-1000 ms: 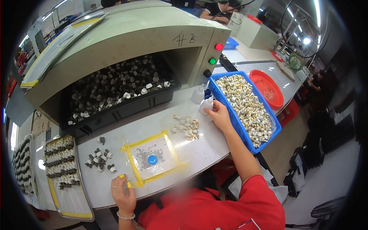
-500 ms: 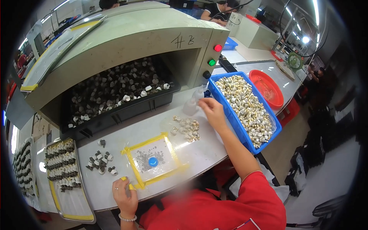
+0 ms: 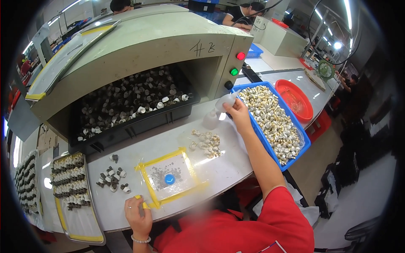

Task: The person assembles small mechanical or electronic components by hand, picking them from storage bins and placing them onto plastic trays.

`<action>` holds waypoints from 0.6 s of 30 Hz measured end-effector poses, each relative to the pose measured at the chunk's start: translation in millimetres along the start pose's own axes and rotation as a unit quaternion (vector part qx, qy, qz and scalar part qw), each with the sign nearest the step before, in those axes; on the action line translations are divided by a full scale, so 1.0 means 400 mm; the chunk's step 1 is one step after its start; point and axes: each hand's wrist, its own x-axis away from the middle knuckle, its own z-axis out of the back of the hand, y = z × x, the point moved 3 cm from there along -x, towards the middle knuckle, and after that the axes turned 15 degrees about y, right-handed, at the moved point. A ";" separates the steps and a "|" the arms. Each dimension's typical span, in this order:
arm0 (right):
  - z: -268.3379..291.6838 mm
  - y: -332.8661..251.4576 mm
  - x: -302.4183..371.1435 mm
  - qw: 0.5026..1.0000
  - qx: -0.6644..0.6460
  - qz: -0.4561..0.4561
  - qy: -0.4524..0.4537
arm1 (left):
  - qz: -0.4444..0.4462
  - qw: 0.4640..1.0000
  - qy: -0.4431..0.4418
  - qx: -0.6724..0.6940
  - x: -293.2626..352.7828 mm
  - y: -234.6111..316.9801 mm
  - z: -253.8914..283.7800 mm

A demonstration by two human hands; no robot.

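Left hand: the bare left hand [image 3: 139, 217] rests at the near edge of the glossy white table [image 3: 236, 162], fingers loosely curled, yellow wraps on the thumb and forefinger, a narrow gap between them and nothing visible in it; a pale beaded bracelet [image 3: 141, 240] circles the wrist.
Taped patch: just beyond, a rectangle of yellow tape [image 3: 147, 185] frames a clear sheet spotted with grey marks; a round, bright blue cap [image 3: 169, 179] lies on it.
Two-tone pieces: left of the patch, small white-and-dark-grey pieces [image 3: 111, 179] lie in a loose cluster.
Metal tray: farther left, a shallow metal tray edged with yellow tape [image 3: 86, 237] carries rows of similar pieces.
Cream pieces: a small heap of cream-white pieces [image 3: 209, 144] lies beyond the patch.
Right hand: the bare right hand [image 3: 241, 117] grips a translucent white plastic bottle [image 3: 225, 102] with closed fingers.
Bottle: it tilts beside the blue tub, near a second translucent bottle [image 3: 210, 120] standing upright; whether it touches the table I cannot tell.
Blue tub: the rectangular blue plastic tub [image 3: 307, 145] brims with cream-and-gold pieces; a round red basin [image 3: 310, 111] sits beyond it.
Machine: a pale green metal housing [image 3: 139, 42] arches over a black plastic bin [image 3: 145, 126] full of two-tone pieces.
Background: a co-worker in black [image 3: 236, 12] bends forward.
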 end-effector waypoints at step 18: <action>-0.139 -0.368 0.160 0.974 -0.151 0.088 -0.147 | -0.019 1.000 0.012 -0.001 0.001 0.007 0.005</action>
